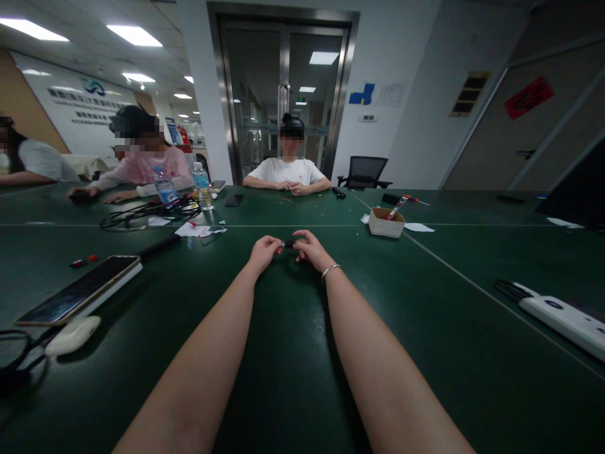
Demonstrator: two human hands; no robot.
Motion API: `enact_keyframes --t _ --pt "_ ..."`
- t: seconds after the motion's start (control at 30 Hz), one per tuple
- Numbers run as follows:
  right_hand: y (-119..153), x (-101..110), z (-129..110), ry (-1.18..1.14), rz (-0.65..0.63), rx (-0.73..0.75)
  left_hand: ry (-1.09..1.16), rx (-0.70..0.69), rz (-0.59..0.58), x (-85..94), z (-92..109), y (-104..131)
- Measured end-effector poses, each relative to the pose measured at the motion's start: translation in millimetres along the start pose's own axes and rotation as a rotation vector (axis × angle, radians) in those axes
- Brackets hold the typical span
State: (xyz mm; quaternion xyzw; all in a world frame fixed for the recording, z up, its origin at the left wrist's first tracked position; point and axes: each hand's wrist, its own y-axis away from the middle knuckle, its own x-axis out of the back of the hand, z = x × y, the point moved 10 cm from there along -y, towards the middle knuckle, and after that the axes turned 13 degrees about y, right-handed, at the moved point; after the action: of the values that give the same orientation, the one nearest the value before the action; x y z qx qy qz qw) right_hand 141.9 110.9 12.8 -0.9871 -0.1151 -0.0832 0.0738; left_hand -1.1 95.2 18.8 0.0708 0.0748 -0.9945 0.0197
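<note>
Both arms reach forward over a dark green table (293,328). A small black object (287,244) with a shiny left end is between my two hands, just above the tabletop. My left hand (265,253) pinches its left end between thumb and fingers. My right hand (311,250), with a silver bangle at the wrist, grips the right end with thumb and a finger, and its index finger is raised and curved. What exactly the object is cannot be made out.
At left lie a phone (82,287), a white case (73,335), cables (142,214) and bottles (202,187). A small box (386,224) stands right of centre, a white power strip (562,318) at far right. People sit across and at left.
</note>
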Motion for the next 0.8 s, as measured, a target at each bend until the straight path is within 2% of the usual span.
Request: enact_keyframes --t 0.1,0.27,0.47,0.6,0.8 --pt "0.4 1.7 -1.1 -0.045 0.017 0.007 0.009 -0.002 0.001 0.3 -0.6 -0.8" --pt "-0.5 -0.5 2.0 0.021 0.002 -0.027 0.023 -0.006 -0.009 -0.6 -0.8 -0.9" --pt "-0.6 0.8 5.0 -0.060 0.006 -0.044 0.015 0.000 -0.006 0.3 -1.9 -1.3" --pt "-0.3 0.4 -0.4 -0.054 0.008 0.012 0.034 0.003 -0.008 0.6 -2.8 -2.3" --pt "-1.0 0.4 1.3 -0.026 0.015 0.004 0.042 0.006 -0.003 0.2 -1.3 -0.8"
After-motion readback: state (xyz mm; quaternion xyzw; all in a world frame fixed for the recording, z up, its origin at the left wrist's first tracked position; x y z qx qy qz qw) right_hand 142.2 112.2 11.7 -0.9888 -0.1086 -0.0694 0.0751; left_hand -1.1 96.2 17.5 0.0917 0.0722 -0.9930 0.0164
